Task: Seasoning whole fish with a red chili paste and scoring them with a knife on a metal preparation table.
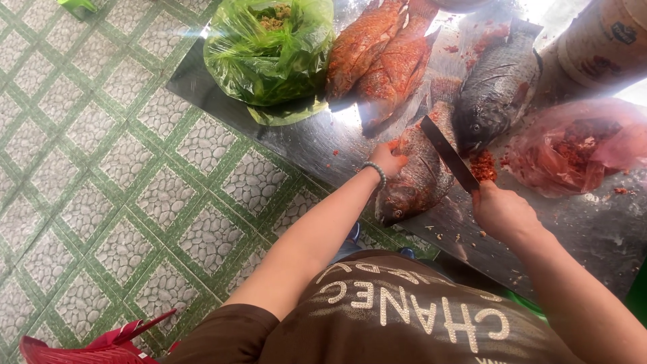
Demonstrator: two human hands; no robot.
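A: Head view: the left hand (387,160) presses a dark fish (418,176) on the wet steel worktop (593,229), grip seemingly closed on it.

B: The right hand (500,212), clamped on a knife (450,154), risks slipping toward those fingers.

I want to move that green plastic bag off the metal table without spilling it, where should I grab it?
Grip the green bag by its open, crumpled top edge, coming from above. Its mouth faces up with filling showing inside, and the fish crowd its right side, so gathering the rim keeps the contents in.

Bright daylight; hard glare blows out the metal table (323,145) top right; edges bend slightly.
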